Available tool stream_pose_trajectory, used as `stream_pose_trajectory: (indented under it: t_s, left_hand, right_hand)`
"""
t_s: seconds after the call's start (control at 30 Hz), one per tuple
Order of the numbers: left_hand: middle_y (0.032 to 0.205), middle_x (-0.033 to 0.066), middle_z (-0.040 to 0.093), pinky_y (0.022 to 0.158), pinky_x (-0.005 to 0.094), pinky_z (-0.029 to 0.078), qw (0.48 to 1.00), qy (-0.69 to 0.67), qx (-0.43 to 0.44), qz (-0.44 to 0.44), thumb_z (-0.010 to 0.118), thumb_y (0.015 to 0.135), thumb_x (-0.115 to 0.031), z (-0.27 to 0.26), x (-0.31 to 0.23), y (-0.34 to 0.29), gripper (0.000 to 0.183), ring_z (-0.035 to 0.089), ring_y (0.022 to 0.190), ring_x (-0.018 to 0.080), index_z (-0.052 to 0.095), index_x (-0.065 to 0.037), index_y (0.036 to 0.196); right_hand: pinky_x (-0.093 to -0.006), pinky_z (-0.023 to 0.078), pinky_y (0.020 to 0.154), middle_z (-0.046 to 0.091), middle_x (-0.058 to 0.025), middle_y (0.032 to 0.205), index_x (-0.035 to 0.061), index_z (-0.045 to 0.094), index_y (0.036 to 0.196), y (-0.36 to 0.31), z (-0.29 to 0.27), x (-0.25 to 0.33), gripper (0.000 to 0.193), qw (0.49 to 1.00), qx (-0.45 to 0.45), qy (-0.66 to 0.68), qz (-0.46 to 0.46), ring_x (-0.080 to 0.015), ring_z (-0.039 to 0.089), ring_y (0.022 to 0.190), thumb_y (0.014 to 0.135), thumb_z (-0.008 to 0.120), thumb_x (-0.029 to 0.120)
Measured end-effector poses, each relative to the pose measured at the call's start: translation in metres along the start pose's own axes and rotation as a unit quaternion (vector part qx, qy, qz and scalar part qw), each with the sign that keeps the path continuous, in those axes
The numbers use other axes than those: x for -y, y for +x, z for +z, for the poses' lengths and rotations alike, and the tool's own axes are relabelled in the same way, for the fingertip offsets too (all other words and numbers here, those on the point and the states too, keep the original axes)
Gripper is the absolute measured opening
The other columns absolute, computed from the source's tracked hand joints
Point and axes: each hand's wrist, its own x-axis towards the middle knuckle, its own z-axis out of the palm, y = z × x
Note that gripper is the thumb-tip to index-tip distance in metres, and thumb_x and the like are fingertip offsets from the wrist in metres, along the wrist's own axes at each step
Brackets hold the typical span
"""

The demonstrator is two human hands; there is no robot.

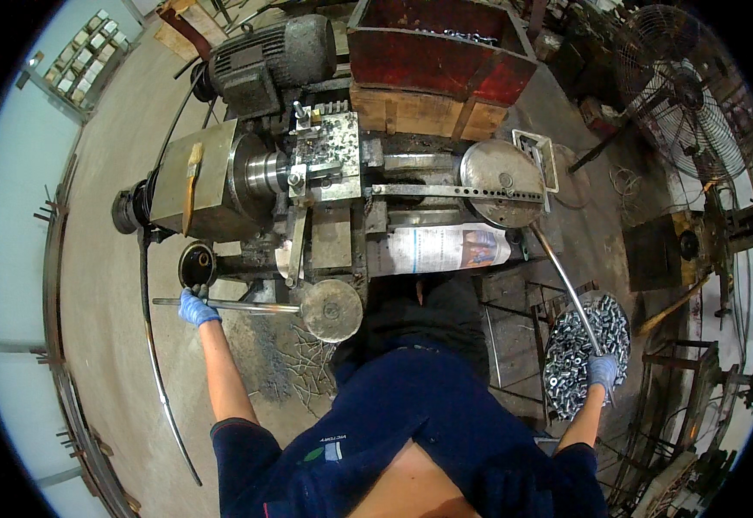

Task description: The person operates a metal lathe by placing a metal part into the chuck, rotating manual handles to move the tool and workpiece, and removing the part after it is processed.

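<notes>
Left hand closed round horizontal lever, its axis running rightward to disc; right hand gripped slanted rod over tray of nuts.

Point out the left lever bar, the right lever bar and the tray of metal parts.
left lever bar (238,306), head view, middle of the rod, right of the left hand (196,307).
right lever bar (562,281), head view, mid-shaft above the right hand (603,371).
tray of metal parts (579,341), head view, on the heap.
</notes>
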Motion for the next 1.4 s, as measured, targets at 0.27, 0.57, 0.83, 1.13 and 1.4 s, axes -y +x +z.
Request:
stream_pose_trajectory:
  t_s: [0.27,0.57,0.83,1.13,1.4]
  left_hand:
    - [0.074,0.0169,0.062,0.053,0.0329,0.056,1.000,0.020,0.009,0.001,0.053,0.083,-0.007,-0.003,0.000,0.004,0.017,0.061,0.054,0.0249,0.056,0.010,0.081]
    - [0.068,0.0144,0.060,0.047,0.0329,0.054,1.000,0.020,-0.007,0.006,0.056,0.080,-0.006,-0.011,0.007,0.014,0.013,0.059,0.051,0.0222,0.056,0.007,0.075]
    - [0.075,0.0147,0.063,0.057,0.0335,0.059,0.998,0.051,0.027,-0.021,0.056,0.086,-0.012,-0.017,0.017,0.010,0.016,0.062,0.057,0.0227,0.057,0.003,0.084]
    - [0.086,0.0092,0.062,0.063,0.0391,0.052,0.995,-0.039,0.074,-0.049,0.059,0.086,-0.048,-0.083,0.040,0.044,0.044,0.060,0.078,0.0230,0.056,-0.007,0.100]
    - [0.097,0.0205,0.064,0.073,0.0429,0.047,0.417,0.720,0.384,0.400,0.051,0.082,-0.054,-0.059,0.101,0.020,0.048,0.061,0.086,0.0340,0.065,-0.010,0.095]
  right_hand:
    - [-0.0488,0.036,0.095,0.067,-0.0111,0.098,0.0171,0.069,0.095,-0.034,-0.030,0.110,0.042,0.989,-0.100,0.017,-0.108,-0.0285,0.060,0.098,0.069,0.065,0.050]
    - [-0.0539,0.028,0.102,0.062,-0.0103,0.112,0.0183,0.069,0.098,0.056,-0.071,0.189,0.037,0.986,-0.050,-0.068,-0.143,-0.0334,0.050,0.114,0.074,0.056,0.044]
    - [-0.0530,0.025,0.105,0.044,-0.0123,0.137,0.0136,0.051,0.128,0.129,-0.142,0.325,0.059,0.977,-0.097,-0.150,-0.118,-0.0358,0.036,0.128,0.082,0.055,0.049]
    - [-0.0483,0.023,0.109,0.035,-0.0142,0.144,0.0057,0.042,0.134,0.075,-0.081,0.302,0.077,0.937,-0.182,0.006,-0.297,-0.0323,0.033,0.132,0.076,0.062,0.051]
    - [-0.0340,0.049,0.081,0.068,-0.0174,0.092,0.0020,0.069,0.094,0.011,-0.034,0.237,0.044,0.921,-0.019,0.166,-0.353,-0.0294,0.065,0.088,0.071,0.073,0.040]
